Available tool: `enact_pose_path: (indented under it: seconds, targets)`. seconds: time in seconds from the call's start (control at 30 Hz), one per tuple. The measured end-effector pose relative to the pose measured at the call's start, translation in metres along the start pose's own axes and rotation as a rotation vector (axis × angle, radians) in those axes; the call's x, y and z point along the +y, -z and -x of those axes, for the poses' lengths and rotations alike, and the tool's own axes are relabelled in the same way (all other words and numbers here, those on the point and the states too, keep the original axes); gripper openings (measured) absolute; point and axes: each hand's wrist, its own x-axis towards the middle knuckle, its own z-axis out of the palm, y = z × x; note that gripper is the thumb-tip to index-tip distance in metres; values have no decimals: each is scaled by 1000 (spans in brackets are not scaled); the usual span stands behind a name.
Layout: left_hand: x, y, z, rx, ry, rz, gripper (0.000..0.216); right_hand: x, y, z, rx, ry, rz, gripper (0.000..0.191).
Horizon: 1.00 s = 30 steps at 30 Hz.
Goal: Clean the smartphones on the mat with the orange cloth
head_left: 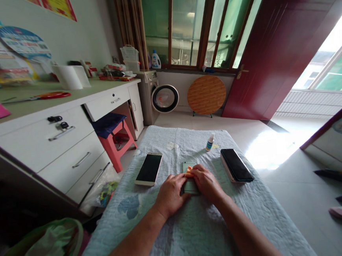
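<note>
Both hands rest together on a small green phone lying flat on a light blue quilted cloth. My left hand presses its near left side, fingers curled. My right hand covers its right side and pinches a small orange piece against the phone. Most of the phone is hidden under the hands. A gold-edged phone lies screen up to the left. A black phone lies to the right. A small white bottle with a blue cap stands beyond them.
A white desk with drawers runs along the left, with keys in a lock and a red stool beneath. A washing machine and a round wooden board stand by the far wall. A lined bin sits at the near left.
</note>
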Motion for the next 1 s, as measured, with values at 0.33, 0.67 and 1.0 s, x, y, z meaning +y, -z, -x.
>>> enact_pose_path:
  seconds: [0.33, 0.67, 1.0]
  targets:
    - [-1, 0, 0, 14, 0, 22, 51, -1, 2, -1, -7, 23, 25, 25]
    - [-1, -1, 0, 11, -4, 16, 48, -7, 2, 0, -25, 33, 41, 29]
    - [-3, -1, -1, 1, 3, -9, 53, 3, -3, -2, -58, 17, 106, 24]
